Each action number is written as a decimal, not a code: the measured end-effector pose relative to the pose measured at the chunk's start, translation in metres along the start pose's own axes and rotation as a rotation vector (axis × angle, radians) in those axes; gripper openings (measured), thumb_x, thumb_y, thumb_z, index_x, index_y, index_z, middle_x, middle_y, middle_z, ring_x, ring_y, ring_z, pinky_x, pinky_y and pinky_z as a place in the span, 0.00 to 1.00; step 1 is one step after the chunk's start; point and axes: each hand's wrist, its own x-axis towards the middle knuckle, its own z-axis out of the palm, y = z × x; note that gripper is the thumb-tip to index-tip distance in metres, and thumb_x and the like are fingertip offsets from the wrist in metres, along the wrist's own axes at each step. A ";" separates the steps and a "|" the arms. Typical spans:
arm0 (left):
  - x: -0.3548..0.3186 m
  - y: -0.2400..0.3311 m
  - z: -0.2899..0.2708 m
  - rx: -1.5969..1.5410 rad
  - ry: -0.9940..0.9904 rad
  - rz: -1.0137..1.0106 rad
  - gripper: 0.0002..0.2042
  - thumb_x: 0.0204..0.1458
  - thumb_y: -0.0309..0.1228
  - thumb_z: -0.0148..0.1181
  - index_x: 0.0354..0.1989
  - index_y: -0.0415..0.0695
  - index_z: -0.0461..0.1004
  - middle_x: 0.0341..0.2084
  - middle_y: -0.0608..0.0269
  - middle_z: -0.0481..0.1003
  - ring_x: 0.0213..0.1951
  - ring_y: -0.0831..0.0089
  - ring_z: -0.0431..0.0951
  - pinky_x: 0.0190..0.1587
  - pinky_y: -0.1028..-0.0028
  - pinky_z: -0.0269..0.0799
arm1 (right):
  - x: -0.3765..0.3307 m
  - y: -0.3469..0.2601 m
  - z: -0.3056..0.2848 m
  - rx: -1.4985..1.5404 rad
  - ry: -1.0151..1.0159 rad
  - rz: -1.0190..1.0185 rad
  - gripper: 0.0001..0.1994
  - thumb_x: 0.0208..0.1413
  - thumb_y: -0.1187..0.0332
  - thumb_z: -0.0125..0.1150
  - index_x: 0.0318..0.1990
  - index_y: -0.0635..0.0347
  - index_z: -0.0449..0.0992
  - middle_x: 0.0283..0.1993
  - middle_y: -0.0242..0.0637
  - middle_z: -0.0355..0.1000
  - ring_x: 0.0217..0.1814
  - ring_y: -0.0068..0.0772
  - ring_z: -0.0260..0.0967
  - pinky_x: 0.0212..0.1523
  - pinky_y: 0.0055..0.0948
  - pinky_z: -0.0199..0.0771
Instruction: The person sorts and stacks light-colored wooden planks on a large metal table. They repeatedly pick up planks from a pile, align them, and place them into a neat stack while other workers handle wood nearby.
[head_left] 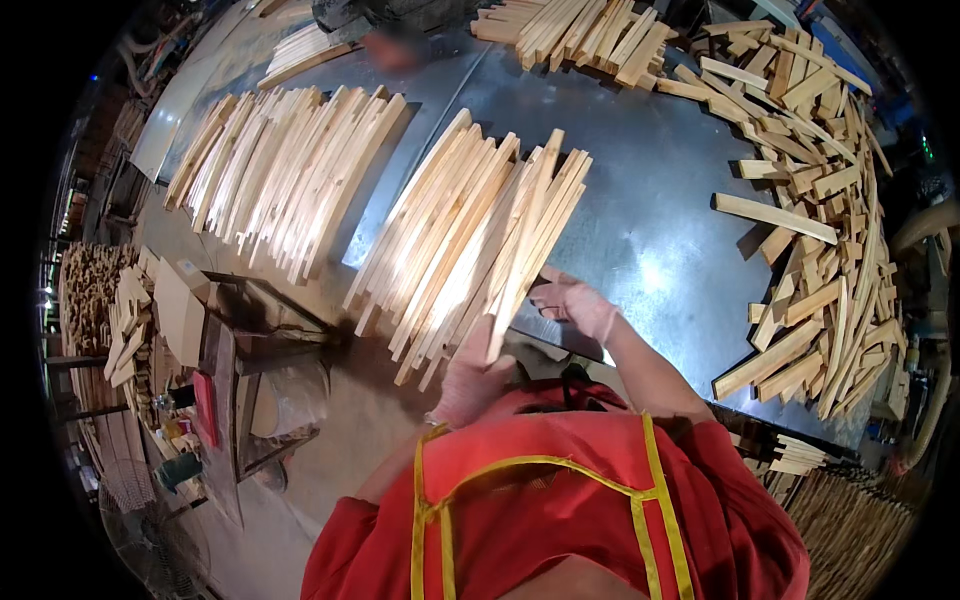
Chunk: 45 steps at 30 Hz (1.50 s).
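A row of pale wooden slats (435, 225) lies side by side on the metal table, their near ends jutting past its edge. One wooden slat (535, 220) rests slantwise on top at the row's right side. My left hand (475, 378) is closed around the near end of this slat, its fingers partly hidden by the wood. Just right of the row, my right hand (578, 305) is over the table's near edge with thumb and fingers apart. Nothing shows in it.
Left of my row lies another row of slats (290, 165). More slats (590, 35) are at the far edge, and a loose heap of wood pieces (820, 210) covers the right side. Across the metal table (660, 190) is another person's blurred hand (393, 50). A wooden stand (225, 400) is at left.
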 end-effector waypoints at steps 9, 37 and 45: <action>0.013 0.029 0.044 0.368 0.138 0.332 0.35 0.50 0.41 0.75 0.67 0.46 0.71 0.58 0.48 0.76 0.56 0.50 0.78 0.59 0.59 0.75 | -0.087 -0.039 0.051 0.259 0.840 0.035 0.20 0.61 0.68 0.70 0.56 0.61 0.71 0.38 0.40 0.75 0.35 0.40 0.76 0.35 0.44 0.82; 0.012 -0.055 0.059 -0.512 -0.264 -0.410 0.39 0.57 0.40 0.71 0.74 0.41 0.60 0.47 0.51 0.82 0.48 0.65 0.83 0.52 0.67 0.78 | -0.037 -0.028 0.060 -0.603 0.882 0.362 0.26 0.53 0.52 0.76 0.47 0.68 0.79 0.33 0.36 0.74 0.34 0.32 0.67 0.39 0.36 0.71; -0.008 0.003 0.013 -0.612 -0.248 -0.237 0.33 0.57 0.26 0.71 0.71 0.47 0.67 0.50 0.61 0.80 0.47 0.77 0.78 0.48 0.74 0.77 | -0.061 -0.032 0.075 -0.281 0.888 0.105 0.24 0.63 0.62 0.69 0.60 0.69 0.73 0.45 0.39 0.76 0.43 0.33 0.73 0.47 0.33 0.77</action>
